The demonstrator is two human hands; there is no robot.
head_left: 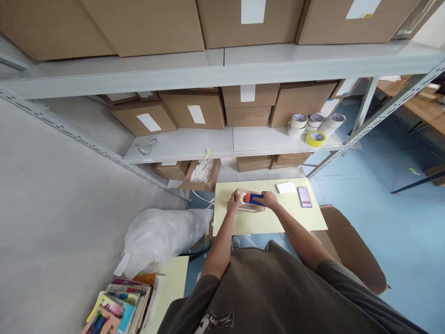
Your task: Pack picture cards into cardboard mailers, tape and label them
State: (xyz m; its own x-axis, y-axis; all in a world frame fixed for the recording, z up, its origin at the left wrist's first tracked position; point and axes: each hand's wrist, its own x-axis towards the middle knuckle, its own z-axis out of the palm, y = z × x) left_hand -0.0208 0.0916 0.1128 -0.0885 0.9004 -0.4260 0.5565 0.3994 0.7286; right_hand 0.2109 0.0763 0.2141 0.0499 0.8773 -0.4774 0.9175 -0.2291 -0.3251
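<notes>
A small cardboard box (pixel 250 208) lies on the pale yellow table (pixel 243 226) in front of me. At its left end my left hand (pixel 233 202) has its fingers closed on the box's edge. My right hand (pixel 268 199) grips a flat blue-and-orange item (pixel 255 198) over the box, its orange end pointing left. The exact kind of this item is too small to make out. Right of the box are a white stack of cards or paper (pixel 285 187) and a phone-like item with a blurred screen (pixel 304 196).
A metal rack (pixel 208 79) with cardboard boxes (pixel 193 109) stands behind the table. Tape rolls (pixel 315 138) sit on its middle shelf, an open box of white pieces (pixel 202 172) below. A white bag (pixel 163 234) and books (pixel 118 308) are left, a large carton (pixel 351 246) right.
</notes>
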